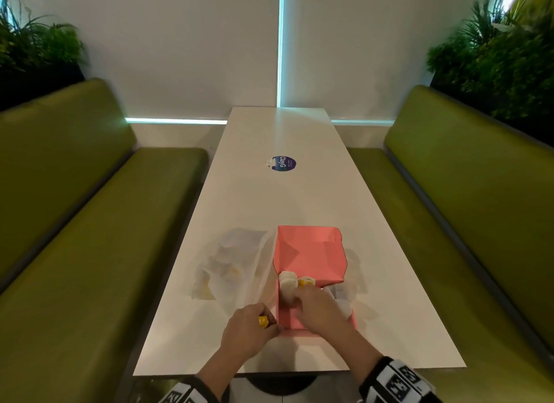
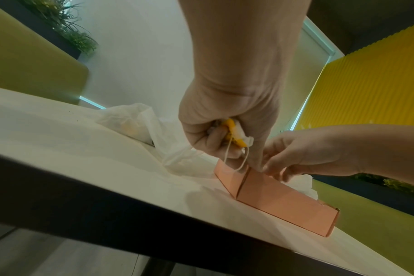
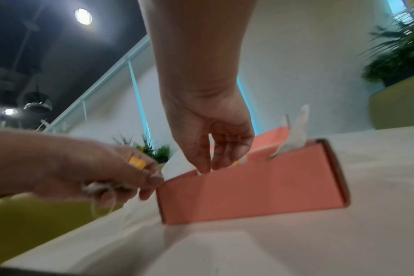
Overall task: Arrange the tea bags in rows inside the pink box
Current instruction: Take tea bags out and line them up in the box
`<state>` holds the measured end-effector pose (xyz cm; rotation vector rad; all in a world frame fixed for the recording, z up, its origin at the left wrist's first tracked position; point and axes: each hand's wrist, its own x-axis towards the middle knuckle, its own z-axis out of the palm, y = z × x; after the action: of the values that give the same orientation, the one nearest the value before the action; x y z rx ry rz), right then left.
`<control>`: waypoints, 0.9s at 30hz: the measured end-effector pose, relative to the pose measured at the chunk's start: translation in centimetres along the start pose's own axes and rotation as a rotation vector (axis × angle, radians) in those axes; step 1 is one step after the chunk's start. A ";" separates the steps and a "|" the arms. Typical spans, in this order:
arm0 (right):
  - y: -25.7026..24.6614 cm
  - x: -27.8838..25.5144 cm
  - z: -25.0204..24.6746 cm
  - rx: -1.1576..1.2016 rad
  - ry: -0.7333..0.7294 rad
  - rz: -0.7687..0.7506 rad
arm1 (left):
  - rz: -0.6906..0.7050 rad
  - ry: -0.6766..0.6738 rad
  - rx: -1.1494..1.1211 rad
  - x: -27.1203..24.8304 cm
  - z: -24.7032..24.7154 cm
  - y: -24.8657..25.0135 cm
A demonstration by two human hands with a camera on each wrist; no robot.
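Colours before you:
- Desk (image 1: 299, 198): white top, dark edge.
- Box (image 1: 311, 252) near your edge of the desk: plain salmon pink, inside and out.
- Tea bags (image 1: 289, 279) in the box: white, with yellow tags.
- Tea bag (image 2: 234, 132) in your left hand (image 1: 248, 330): white, yellow tag, pale string.
- Plastic bag (image 1: 227, 261) left of the box: translucent white, yellow showing through.
- Sticker (image 1: 284, 164) mid-desk: dark blue round, white lettering.
- Benches (image 1: 90, 222) along both long edges: olive green.

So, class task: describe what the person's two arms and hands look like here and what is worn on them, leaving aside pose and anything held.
Both forearms are bare, with no sleeves in view. The left hand and right hand wear no gloves, and no rings show. Each wrist carries a black band with white panels printed with black square code-like markings; the left one sits partly cut off at the head view's bottom edge.
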<state>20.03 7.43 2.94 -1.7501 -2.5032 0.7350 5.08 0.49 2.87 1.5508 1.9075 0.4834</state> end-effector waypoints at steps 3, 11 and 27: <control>2.7 -0.4 -2.3 -0.154 0.213 0.116 | 0.035 -0.013 -0.010 -0.4 -0.2 0.1; 3.5 -1.1 -2.7 -0.374 0.234 0.267 | 0.062 0.001 -0.052 -0.4 -0.4 0.7; 1.6 -4.2 -8.1 0.082 -0.101 -0.169 | 0.198 0.072 -0.384 -0.8 -1.1 2.0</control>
<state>25.17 7.12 10.67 -1.4898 -2.6022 0.9200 5.92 0.28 5.12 1.4820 1.5994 0.9432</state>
